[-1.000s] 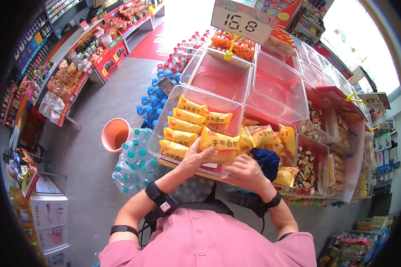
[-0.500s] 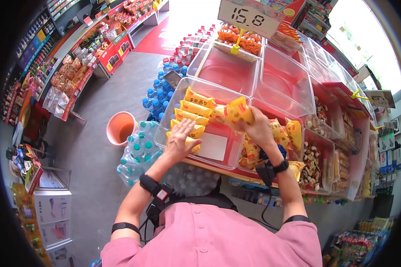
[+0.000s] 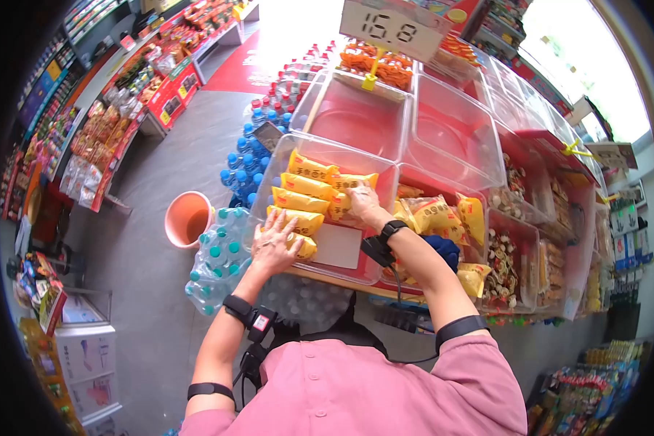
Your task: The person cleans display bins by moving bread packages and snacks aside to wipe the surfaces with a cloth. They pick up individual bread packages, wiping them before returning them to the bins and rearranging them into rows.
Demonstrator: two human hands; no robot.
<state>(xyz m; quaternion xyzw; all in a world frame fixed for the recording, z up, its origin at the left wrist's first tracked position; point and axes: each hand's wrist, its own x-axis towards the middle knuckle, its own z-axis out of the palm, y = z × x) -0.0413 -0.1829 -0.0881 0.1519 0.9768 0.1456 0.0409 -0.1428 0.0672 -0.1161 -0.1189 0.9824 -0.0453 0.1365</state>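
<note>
Several yellow bread packets [image 3: 303, 186] lie stacked in a column at the left of a clear plastic bin [image 3: 391, 190]. My left hand [image 3: 272, 245] rests on the near packets of this column, its fingers spread. Beside the column is a second, shorter group of yellow packets. My right hand [image 3: 364, 203] is down on it, fingers curled on a bread packet [image 3: 340, 208] whose underside is hidden. A white rectangular sheet [image 3: 339, 245] covers part of the bin floor, nearest my right wrist.
More yellow packets [image 3: 432, 213] fill the bin to the right, near a dark blue cloth [image 3: 443, 251]. A price sign [image 3: 389, 27] reading 15.8 stands behind. Bottled water [image 3: 221, 251] and an orange bucket [image 3: 189, 219] are on the left.
My right hand has moved left and down from above the right side of the bin, bringing its yellow packet onto the second group. My left hand stays on the left column.
</note>
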